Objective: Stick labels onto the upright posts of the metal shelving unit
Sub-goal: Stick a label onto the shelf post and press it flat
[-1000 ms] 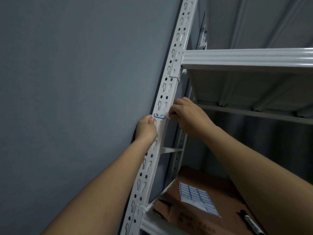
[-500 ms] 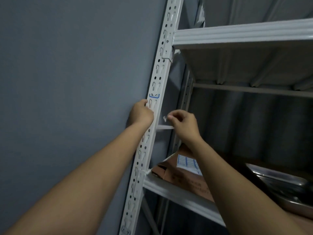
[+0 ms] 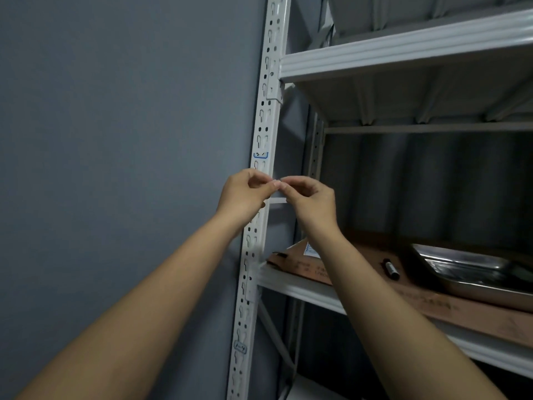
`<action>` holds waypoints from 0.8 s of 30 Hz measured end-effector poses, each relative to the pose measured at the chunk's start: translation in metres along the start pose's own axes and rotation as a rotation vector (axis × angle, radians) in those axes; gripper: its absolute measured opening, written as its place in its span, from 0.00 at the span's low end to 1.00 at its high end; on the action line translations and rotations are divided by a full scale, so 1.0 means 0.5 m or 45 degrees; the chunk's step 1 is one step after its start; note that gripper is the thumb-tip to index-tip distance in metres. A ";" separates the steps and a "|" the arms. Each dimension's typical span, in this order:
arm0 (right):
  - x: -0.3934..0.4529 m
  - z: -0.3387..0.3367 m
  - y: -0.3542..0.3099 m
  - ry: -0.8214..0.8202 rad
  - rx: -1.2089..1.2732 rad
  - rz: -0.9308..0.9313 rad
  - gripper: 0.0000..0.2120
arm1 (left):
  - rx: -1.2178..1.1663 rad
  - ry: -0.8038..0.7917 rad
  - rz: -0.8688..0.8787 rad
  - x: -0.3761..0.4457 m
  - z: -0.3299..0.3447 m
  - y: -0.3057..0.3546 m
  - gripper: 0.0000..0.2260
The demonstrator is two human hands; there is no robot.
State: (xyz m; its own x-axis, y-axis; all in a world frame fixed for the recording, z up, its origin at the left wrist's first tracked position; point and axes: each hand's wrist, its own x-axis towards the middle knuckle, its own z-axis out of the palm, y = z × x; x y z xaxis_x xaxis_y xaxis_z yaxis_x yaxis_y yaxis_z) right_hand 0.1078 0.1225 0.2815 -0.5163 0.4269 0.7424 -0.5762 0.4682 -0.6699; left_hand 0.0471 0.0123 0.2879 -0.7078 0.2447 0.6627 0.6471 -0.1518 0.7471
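Both hands meet right in front of the upright post [image 3: 261, 180] — the left hand [image 3: 245, 194] and the right hand [image 3: 310, 199], fingertips pinched together on a tiny pale scrap, probably a label or its backing, though it is too small to tell which. Held close to the steel, likely so it can go straight on. Just above them one blue-edged label [image 3: 260, 155] already sits on the post, and a lower label [image 3: 240, 347] shows farther down. The label sheet [image 3: 311, 251] waits on the cardboard [image 3: 311, 269] on the shelf, a marker [image 3: 390, 268] near it and a steel tray [image 3: 473, 267] beyond.
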 end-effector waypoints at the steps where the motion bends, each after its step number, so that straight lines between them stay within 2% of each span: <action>1: -0.011 0.000 -0.004 0.003 0.028 0.009 0.03 | -0.002 0.009 0.001 -0.009 -0.003 0.005 0.04; 13: -0.083 -0.010 -0.004 0.073 0.207 0.023 0.05 | -0.145 0.017 -0.082 -0.068 -0.001 0.010 0.06; 17: -0.085 -0.006 0.009 0.094 0.299 0.066 0.10 | -0.227 0.028 -0.105 -0.078 0.005 0.009 0.08; 24: -0.084 0.009 0.028 0.172 0.219 0.026 0.06 | -0.296 0.048 -0.116 -0.083 0.015 0.000 0.09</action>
State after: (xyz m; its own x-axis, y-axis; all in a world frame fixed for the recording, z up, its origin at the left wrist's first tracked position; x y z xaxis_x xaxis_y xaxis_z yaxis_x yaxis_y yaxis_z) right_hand 0.1187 0.1077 0.2412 -0.4459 0.5405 0.7134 -0.6722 0.3240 -0.6657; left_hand 0.0785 0.0092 0.2601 -0.7728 0.2325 0.5906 0.5010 -0.3477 0.7925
